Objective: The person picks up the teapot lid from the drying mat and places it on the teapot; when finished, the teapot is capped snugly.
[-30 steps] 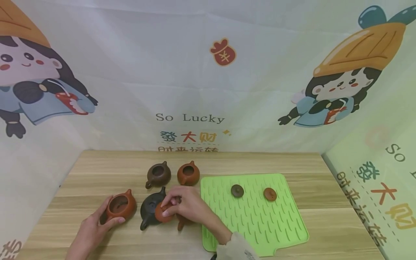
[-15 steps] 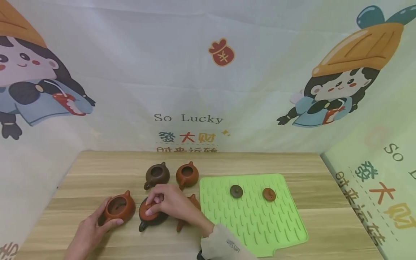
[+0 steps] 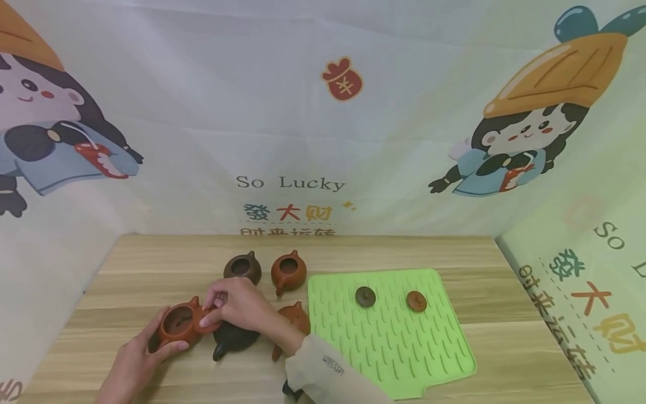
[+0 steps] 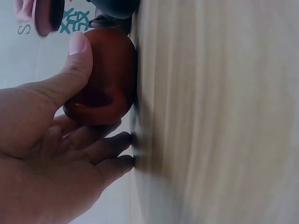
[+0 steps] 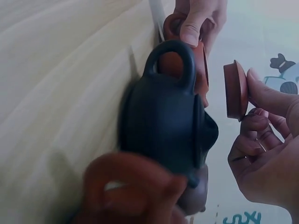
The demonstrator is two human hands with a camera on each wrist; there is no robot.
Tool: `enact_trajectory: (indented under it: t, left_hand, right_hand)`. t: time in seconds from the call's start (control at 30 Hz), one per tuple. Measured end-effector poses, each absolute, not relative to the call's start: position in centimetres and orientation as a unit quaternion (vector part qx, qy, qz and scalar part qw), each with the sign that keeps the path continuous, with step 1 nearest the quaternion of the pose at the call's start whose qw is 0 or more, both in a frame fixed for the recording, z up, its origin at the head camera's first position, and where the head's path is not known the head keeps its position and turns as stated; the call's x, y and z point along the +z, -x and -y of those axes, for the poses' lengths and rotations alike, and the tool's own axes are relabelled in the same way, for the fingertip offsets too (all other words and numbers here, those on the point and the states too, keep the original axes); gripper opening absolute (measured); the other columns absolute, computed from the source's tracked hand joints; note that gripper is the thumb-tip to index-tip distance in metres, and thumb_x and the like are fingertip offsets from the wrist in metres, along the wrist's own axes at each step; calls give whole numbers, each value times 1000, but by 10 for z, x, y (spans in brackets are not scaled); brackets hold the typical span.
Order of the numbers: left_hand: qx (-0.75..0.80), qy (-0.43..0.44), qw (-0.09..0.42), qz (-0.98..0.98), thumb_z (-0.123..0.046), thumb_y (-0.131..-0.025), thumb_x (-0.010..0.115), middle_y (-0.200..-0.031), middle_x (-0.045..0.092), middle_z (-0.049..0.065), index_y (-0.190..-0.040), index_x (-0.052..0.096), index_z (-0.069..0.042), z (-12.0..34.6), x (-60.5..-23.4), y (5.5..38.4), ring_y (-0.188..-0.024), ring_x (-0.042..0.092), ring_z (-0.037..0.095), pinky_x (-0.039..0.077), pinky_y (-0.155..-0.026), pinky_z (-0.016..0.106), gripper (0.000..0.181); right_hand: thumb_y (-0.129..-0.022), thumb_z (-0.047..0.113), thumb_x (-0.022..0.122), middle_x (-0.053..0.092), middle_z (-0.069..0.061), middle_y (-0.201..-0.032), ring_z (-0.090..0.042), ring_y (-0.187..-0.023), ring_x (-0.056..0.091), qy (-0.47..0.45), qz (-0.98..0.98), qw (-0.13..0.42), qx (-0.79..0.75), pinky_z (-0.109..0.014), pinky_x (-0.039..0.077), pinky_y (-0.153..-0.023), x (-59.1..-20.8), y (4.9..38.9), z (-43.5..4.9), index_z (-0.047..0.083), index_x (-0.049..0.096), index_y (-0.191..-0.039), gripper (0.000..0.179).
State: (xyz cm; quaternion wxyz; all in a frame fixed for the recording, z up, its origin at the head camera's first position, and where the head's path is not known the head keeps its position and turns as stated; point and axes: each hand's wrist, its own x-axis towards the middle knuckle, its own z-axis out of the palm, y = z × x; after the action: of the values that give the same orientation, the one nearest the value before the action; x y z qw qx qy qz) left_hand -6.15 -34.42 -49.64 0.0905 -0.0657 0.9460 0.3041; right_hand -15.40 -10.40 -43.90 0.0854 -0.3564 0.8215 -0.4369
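- Left hand (image 3: 132,360) wrapped around the open red-brown teapot (image 3: 178,324) at the near left of the wooden table (image 3: 484,348); thumb pressed on the pot's side, fingers curled beneath (plain in the left wrist view, hand (image 4: 51,154), pot (image 4: 103,77)).
- Right hand (image 3: 237,306) pinching a red-brown lid (image 3: 210,324) between thumb and fingertips, held on edge just at the rim of that same pot, not seated on it.
- From the right wrist: lid (image 5: 236,91) upright in the fingers (image 5: 266,100), a narrow gap between it and the pot's mouth (image 5: 201,56).
- Black teapot (image 3: 233,338) directly under the right wrist, touching or nearly touching the held pot; another red-brown teapot (image 3: 294,318) just beside it on the right, partly hidden by the sleeve (image 3: 328,376).
- Two open pots farther back, side by side: dark brown teapot (image 3: 243,267) and orange-brown teapot (image 3: 288,270).
- Green ribbed mat (image 3: 393,348) on the right of the pots, bearing a dark brown lid (image 3: 365,297) and an orange-brown lid (image 3: 416,301), well apart from each other.
- Printed cartoon backdrop (image 3: 323,123) behind the table (with "So Lucky" lettering).
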Motion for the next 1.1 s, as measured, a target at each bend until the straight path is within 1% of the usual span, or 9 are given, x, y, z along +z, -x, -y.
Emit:
enact_trajectory:
  t: [0.2,0.27,0.33,0.43,0.53,0.57,0.77,0.93,1.1]
  left_hand:
    - [309,60,80,-946,-44,-102,79,-153,37,53,-169,24,7,342,-493,60,-138,45,74,48,-106,78,101]
    - [312,58,83,-945,-43,-103,78,-154,34,54,-170,21,8,344,-494,61,-140,43,74,46,-108,79,101]
    - [309,59,66,-947,-42,-101,80,-152,39,53,-169,25,6,344,-497,60,-137,47,74,48,-105,78,101]
    - [313,60,63,-946,-41,-100,81,-151,39,53,-169,26,6,343,-497,61,-137,46,74,46,-107,78,100]
    - [314,59,60,-946,-40,-100,81,-150,43,52,-169,27,7,340,-494,59,-136,49,73,48,-106,78,99]
    - [319,60,73,-943,-40,-102,79,-153,39,52,-169,24,8,340,-491,60,-140,45,73,45,-108,79,99]
    - [319,63,79,-942,-41,-103,78,-154,37,52,-170,22,6,344,-497,61,-141,43,73,44,-110,79,99]
    - [315,57,41,-946,-44,-99,83,-150,46,51,-169,29,5,350,-514,61,-135,50,72,48,-105,78,101]
    - [318,67,64,-944,-43,-101,80,-153,41,51,-168,25,10,348,-503,61,-140,46,71,45,-109,78,101]
  right_hand:
    - [-83,23,99,56,13,-73,7,-65,45,358,-841,82,-397,-8,39,-66,-434,159,122,15,81,-89,21]
    - [-83,25,98,56,15,-74,7,-67,45,354,-849,82,-384,-8,38,-65,-432,160,127,16,81,-89,20]
    - [-83,26,98,55,15,-73,7,-67,45,351,-855,80,-374,-8,38,-63,-431,160,131,18,81,-89,20]
    - [-83,27,99,54,15,-73,7,-68,44,347,-862,74,-361,-8,37,-62,-430,161,136,19,80,-88,21]
    - [-83,28,98,54,13,-73,4,-67,46,343,-865,77,-358,-10,38,-61,-432,162,142,20,80,-88,21]
    - [-83,28,99,55,13,-73,4,-68,47,339,-866,82,-359,-12,39,-60,-433,162,143,20,79,-88,21]
    - [-83,34,99,56,14,-73,1,-69,50,316,-880,91,-342,-19,42,-60,-450,168,158,27,78,-87,23]
    - [-83,31,98,53,13,-70,3,-67,47,320,-881,97,-334,-14,39,-58,-437,160,158,23,79,-87,21]
    - [-84,33,98,52,15,-70,5,-69,45,338,-883,86,-313,-10,35,-59,-436,156,164,23,80,-89,21]
